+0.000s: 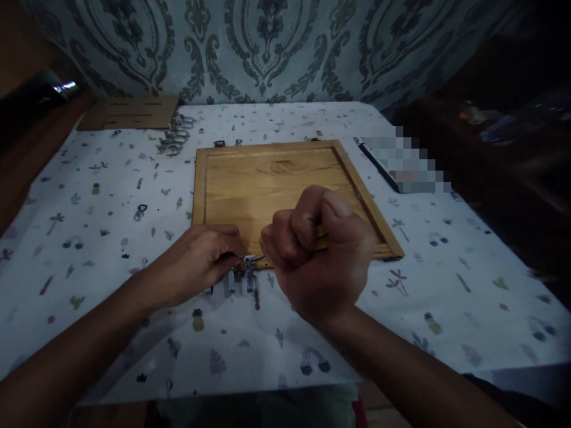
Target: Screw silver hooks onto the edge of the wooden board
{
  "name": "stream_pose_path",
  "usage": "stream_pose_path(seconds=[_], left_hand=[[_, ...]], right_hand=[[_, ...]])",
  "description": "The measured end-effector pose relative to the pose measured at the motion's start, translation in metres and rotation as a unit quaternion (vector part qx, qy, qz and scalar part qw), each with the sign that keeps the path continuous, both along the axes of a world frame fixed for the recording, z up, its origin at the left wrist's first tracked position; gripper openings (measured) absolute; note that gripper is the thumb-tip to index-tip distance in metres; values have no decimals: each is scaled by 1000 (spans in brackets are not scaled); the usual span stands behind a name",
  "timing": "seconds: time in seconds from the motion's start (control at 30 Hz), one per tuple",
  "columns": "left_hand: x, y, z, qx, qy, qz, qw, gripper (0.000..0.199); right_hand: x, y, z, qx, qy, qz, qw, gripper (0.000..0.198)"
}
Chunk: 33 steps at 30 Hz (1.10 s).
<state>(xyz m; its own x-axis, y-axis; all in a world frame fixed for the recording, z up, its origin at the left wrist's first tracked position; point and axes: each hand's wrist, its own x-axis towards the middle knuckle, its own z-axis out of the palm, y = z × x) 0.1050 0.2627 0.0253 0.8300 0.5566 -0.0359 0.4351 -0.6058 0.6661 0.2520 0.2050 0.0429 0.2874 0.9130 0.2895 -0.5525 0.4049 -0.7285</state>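
A wooden panel with a raised frame [267, 178], like a cabinet door, lies on the table. At its near edge sits a metal hinge [249, 279], with another hinge arm beside it. My left hand [205, 255] is closed, thumb and fingers pinched at the hinge by the panel's near left corner. My right hand [319, 255] is a fist over the panel's near side. From it a thin metal shaft [259, 259] reaches left to the hinge, seemingly a screwdriver; its handle is mostly hidden, with a bit of yellow and black between the fingers.
A white printed cloth [134, 339] covers the table. Several metal hinges [173, 139] lie heaped at the back left, beside a brown cardboard piece [129, 113]. A flat dark-edged object [383, 166], partly blurred out, lies right of the panel. Patterned fabric [267, 47] hangs behind.
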Motion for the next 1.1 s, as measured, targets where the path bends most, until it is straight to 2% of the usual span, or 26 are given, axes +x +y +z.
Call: stream_pose_path(seconds=[0.17,0.33,0.5,0.7,0.9,1.1], left_hand=[[0,0,-2,2,-1,1,1000,23],[-1,0,-5,1,-7,6,1000,22],[-3,3,1,-26,7,1,1000,18],[-12,11,7,-65,-6,48,997,22],[-13,10,5,-63,8,10,998,29],[-13,9,5,-86,14,3,996,30]], right_hand=[[0,-1,0,-10,-17,2,1000,41],[0,2,-3,13,4,9,1000,40],[2,4,-3,8,17,21,1000,42],[5,4,-1,-29,-11,2,1000,47],[4,3,-1,-3,8,16,1000,45],[4,4,-2,4,10,23,1000,42]])
